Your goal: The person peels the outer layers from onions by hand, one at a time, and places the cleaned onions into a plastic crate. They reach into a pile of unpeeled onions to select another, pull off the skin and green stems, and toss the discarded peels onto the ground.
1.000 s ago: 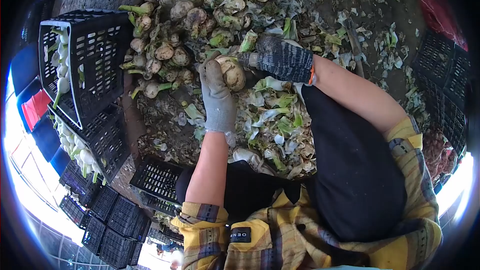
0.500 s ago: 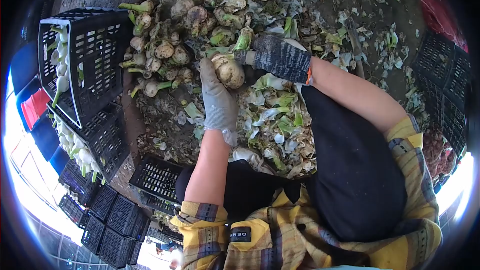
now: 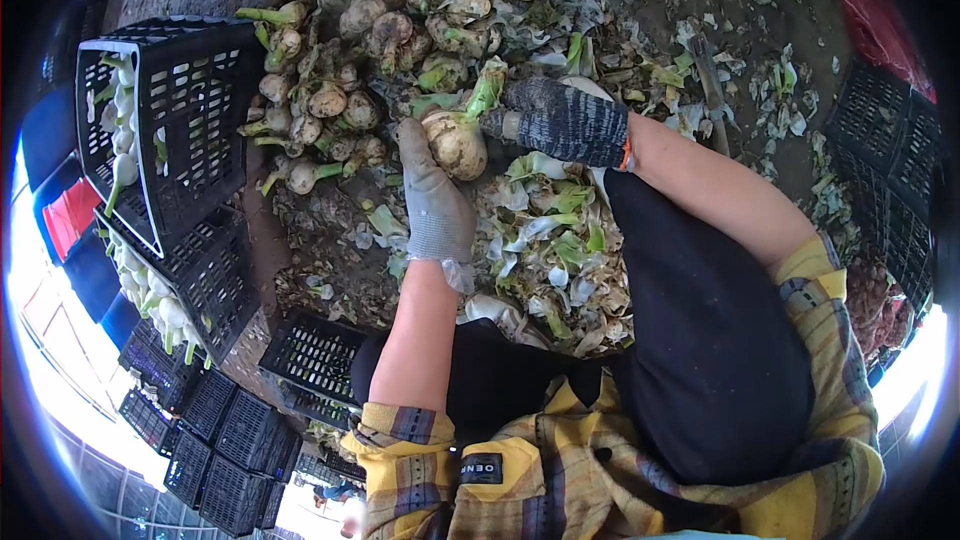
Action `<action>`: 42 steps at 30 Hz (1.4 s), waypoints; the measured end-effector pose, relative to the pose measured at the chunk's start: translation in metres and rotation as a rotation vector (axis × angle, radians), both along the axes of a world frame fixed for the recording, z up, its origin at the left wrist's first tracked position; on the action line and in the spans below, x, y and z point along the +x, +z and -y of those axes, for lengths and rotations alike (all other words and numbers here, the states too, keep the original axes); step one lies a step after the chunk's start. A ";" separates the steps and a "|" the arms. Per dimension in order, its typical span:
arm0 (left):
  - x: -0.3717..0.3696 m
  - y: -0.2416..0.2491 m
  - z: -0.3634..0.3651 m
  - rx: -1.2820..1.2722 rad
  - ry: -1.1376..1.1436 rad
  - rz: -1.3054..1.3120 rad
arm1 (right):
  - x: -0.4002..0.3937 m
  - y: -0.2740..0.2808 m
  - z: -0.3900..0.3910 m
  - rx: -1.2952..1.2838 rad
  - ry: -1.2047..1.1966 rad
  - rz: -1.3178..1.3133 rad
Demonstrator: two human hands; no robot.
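My left hand [image 3: 437,205], in a pale grey work glove, is closed round the side of a soil-stained whitish bulb [image 3: 457,147] that looks like an onion or garlic. Its short green stem [image 3: 487,88] points up and to the right. Just right of the bulb is my right hand [image 3: 565,123], in a dark mottled knit glove. Its fingers are curled, with the thumb beside the stem's base. What lies inside those fingers is hidden. A heap of unpeeled bulbs [image 3: 330,100] with stems lies beyond my left hand.
Black plastic crates [image 3: 200,110] of white bulbs stand on the left, with more stacked crates [image 3: 240,430] behind. Another crate [image 3: 312,352] sits near my left knee. Peeled leaves [image 3: 560,230] cover the ground between my legs. At the right edge are crates [image 3: 885,130] and a red sack [image 3: 880,30].
My right hand has shifted slightly right, its thumb coming away from the stem, which now shows more fully. The bulb has turned a little in my left hand, which stays in place.
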State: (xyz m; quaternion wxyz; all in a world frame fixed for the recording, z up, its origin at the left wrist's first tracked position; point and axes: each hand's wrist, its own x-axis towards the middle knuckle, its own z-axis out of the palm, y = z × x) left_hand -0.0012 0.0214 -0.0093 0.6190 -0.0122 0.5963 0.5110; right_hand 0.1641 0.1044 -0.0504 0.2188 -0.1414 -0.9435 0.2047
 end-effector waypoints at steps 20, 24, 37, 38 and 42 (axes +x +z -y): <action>0.014 -0.005 -0.001 0.319 -0.286 -0.613 | -0.006 -0.004 0.008 -0.166 -0.262 0.120; 0.007 0.017 -0.011 0.010 -0.219 -0.101 | -0.009 -0.005 0.011 -0.098 -0.306 0.102; 0.001 0.008 -0.005 -0.032 -0.096 0.178 | -0.006 0.003 0.005 -0.282 -0.279 0.130; -0.002 0.008 -0.005 -0.021 -0.086 0.329 | -0.006 0.004 0.004 -0.405 -0.269 0.174; -0.004 0.002 -0.005 -0.046 -0.122 0.340 | -0.004 0.012 0.000 -0.473 -0.234 0.325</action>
